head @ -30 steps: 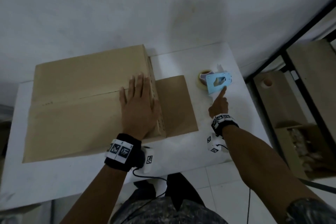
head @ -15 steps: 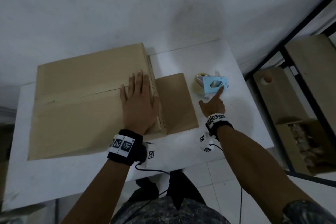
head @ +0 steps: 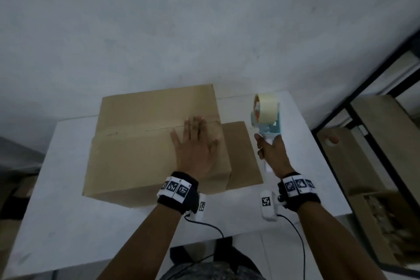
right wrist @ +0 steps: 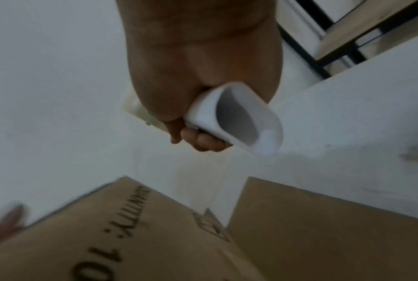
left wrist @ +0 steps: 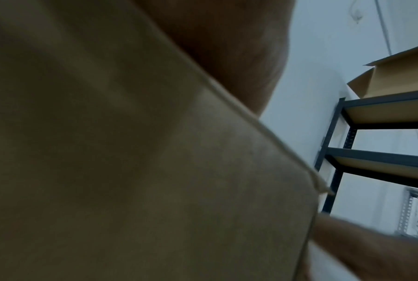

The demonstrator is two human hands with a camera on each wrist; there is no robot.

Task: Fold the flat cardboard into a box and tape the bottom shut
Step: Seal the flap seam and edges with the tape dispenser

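Fingers of the left hand (head: 195,150) lie spread flat on the box (head: 145,143); the right hand (head: 271,154) grips the tape dispenser (head: 266,111) handle.

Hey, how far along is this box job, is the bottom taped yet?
Not yet. Done: the box stands folded on the table, its flaps closed to a bare seam. In hand: the left hand presses flat on the flaps, and the right hand grips the tape dispenser off the table. Left: laying tape along the seam; none shows there.
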